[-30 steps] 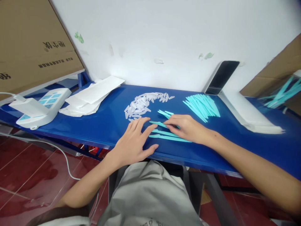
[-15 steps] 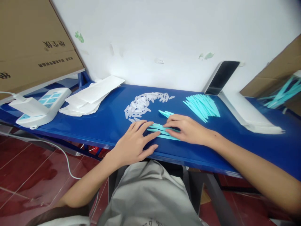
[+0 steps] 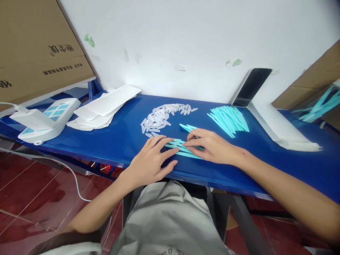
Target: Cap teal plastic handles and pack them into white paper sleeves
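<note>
Between my hands, thin turquoise plastic sticks [image 3: 183,154] lie side by side near the table's front edge. My left hand [image 3: 151,159] is open over their left ends, fingers spread and fingertips touching them. My right hand [image 3: 209,146] is closed in a pinch on a turquoise stick, with thumb and forefinger low over the group; its palm hides the right ends. Beyond its knuckles, a few more turquoise sticks [image 3: 187,127] poke out. Small translucent white caps [image 3: 158,117] form a curved heap farther back. To their right is a pile of turquoise sticks [image 3: 230,120].
At the back right, a phone [image 3: 253,86] leans against the wall, behind a long white packet [image 3: 285,127]. White paper sheets [image 3: 106,106] and a power strip [image 3: 60,113] with a plugged-in charger occupy the left. Cardboard boxes [image 3: 34,46] flank the blue table [image 3: 114,145].
The sticks between my hands have slid slightly left under the left fingertips. My right hand's fingertips have shifted a little left; the left hand has barely moved.
</note>
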Tool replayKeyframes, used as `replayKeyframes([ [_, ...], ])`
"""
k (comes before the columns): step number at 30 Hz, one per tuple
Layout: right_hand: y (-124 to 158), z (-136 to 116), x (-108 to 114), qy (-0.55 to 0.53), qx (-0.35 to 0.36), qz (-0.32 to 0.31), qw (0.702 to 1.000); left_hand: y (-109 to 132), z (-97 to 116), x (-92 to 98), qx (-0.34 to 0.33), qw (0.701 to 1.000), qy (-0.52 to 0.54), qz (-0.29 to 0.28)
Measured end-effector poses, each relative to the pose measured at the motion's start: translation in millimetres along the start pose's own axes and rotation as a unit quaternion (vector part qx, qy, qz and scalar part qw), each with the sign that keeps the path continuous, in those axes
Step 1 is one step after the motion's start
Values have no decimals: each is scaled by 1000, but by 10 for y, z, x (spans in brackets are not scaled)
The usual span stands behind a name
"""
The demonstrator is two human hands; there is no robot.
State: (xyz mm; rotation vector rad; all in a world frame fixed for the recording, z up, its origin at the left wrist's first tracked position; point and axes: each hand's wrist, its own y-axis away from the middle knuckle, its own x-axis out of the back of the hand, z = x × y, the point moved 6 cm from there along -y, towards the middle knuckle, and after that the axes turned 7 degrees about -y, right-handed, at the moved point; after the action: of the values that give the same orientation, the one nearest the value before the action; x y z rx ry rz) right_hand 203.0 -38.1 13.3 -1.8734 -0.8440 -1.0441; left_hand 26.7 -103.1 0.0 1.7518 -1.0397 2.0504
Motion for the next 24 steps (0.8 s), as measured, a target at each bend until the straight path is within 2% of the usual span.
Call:
replayKeyframes([
  [5,-13,-55,18,1,13,-1,1000,7,-58,57,25,999,38,29],
  [9,-10,-89,11,5,34,-16,999,10,-20,38,-18,999,23,38],
  [12,-4,-97,4,9,44,-23,999,13,0,22,-27,998,0,59],
  [19,0,-88,17,-4,46,-23,999,15,4,26,-11,997,-6,75],
  [24,1,-86,38,-16,46,3,999,19,-15,51,16,994,-9,105],
])
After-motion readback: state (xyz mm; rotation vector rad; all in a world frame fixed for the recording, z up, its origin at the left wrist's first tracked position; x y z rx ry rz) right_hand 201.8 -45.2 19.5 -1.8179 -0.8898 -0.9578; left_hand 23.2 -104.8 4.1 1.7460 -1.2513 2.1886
